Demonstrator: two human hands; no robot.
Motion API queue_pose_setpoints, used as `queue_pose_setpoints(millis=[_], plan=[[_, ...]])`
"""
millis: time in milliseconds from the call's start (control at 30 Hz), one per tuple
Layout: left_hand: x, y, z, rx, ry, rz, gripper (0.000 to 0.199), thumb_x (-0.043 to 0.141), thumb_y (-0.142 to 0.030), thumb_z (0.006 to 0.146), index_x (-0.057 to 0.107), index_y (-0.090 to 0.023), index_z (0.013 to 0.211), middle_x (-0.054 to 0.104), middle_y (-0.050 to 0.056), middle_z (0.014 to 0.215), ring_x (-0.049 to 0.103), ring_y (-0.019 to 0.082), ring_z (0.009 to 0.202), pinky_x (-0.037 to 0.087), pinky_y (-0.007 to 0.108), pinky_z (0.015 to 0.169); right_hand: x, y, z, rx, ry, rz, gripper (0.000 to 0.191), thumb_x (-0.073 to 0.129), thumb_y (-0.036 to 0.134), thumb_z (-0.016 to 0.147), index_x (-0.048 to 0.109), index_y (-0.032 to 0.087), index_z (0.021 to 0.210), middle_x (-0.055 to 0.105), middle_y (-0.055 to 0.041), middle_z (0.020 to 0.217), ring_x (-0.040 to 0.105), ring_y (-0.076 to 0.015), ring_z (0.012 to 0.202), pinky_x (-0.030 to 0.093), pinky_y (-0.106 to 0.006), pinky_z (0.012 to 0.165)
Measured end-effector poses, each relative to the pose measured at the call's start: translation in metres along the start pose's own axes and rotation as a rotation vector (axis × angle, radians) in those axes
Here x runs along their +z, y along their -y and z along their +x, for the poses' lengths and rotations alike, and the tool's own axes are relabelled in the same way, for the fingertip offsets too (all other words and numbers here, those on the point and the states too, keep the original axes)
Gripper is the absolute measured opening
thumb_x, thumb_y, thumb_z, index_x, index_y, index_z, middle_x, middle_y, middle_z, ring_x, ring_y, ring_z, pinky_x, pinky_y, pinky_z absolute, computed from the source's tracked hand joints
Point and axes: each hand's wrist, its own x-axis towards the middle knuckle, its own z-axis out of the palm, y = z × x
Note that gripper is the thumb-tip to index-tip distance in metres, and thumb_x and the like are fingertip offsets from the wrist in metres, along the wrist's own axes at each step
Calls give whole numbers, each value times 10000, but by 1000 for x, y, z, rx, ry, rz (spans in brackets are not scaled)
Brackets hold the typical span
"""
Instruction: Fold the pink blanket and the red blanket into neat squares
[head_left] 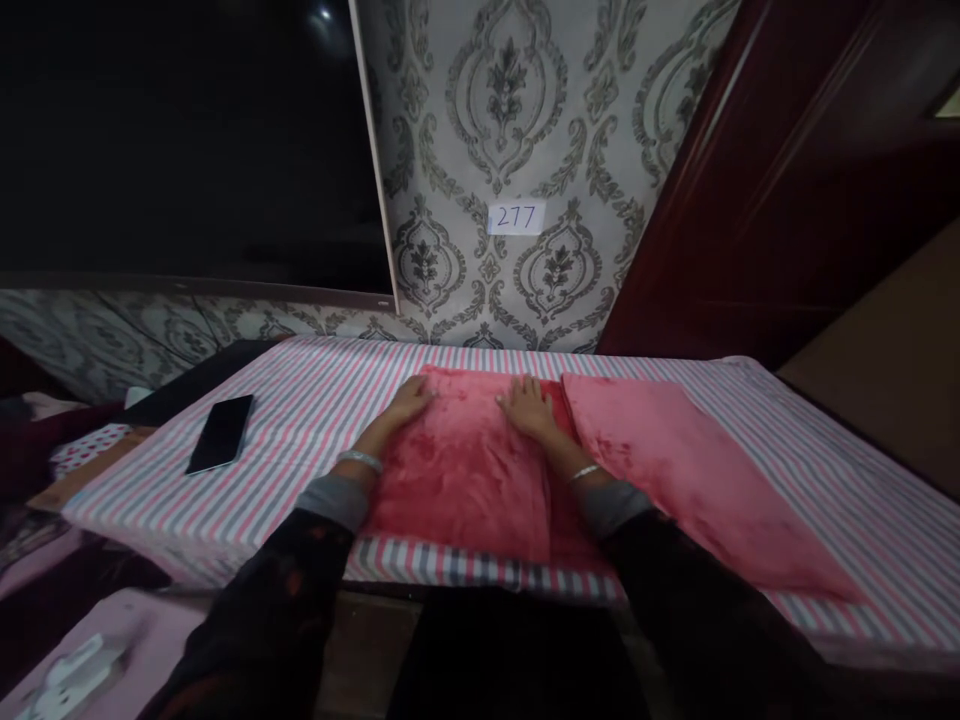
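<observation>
A plush, pinkish-red cloth (465, 470) lies folded flat on the table in front of me. At its upper left edge rests my left hand (412, 398), fingers stretched out. My right hand (528, 408) lies flat near its upper right, fingers spread, and holds nothing. A darker red layer (570, 520) shows beneath its right side. Just to the right, a second folded pink cloth (690, 470) of similar plush material spreads toward the front edge. Both palms face down on the fabric.
A striped tablecloth (300, 400) covers the table. A black phone (221, 434) lies on its left part. Behind stand a large dark television screen (187, 140), patterned wall with a paper label (516, 217) reading 277, and a dark red door (750, 180). A white power strip (79, 675) sits lower left.
</observation>
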Motion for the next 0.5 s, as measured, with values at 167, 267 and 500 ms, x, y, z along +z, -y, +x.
queue_pose_setpoints(millis=[167,267,500], plan=[[-22,21,-46,-139,-42,-219,693,645,-468,852,523,-119,1439,722,158,1198,703,287,1092,576,373,867,27,14,-46,-89,-30,-12,710,345,530,1044,238,135,1624,124,-183,1686,87,-304,1561,148,-530,1223],[-30,23,-73,-180,18,-308,726,737,-577,756,625,-99,1290,761,142,998,744,279,882,592,359,715,41,14,-61,-120,-46,-26,704,362,519,1045,258,120,1616,140,-182,1682,81,-291,1563,89,-506,1237],[-37,5,-104,-233,264,-681,802,912,-583,415,696,-175,1070,773,138,1099,726,320,1027,590,392,858,9,20,-65,-112,-10,275,574,501,355,999,468,66,1494,340,-233,1605,246,-342,1516,172,-532,1229]])
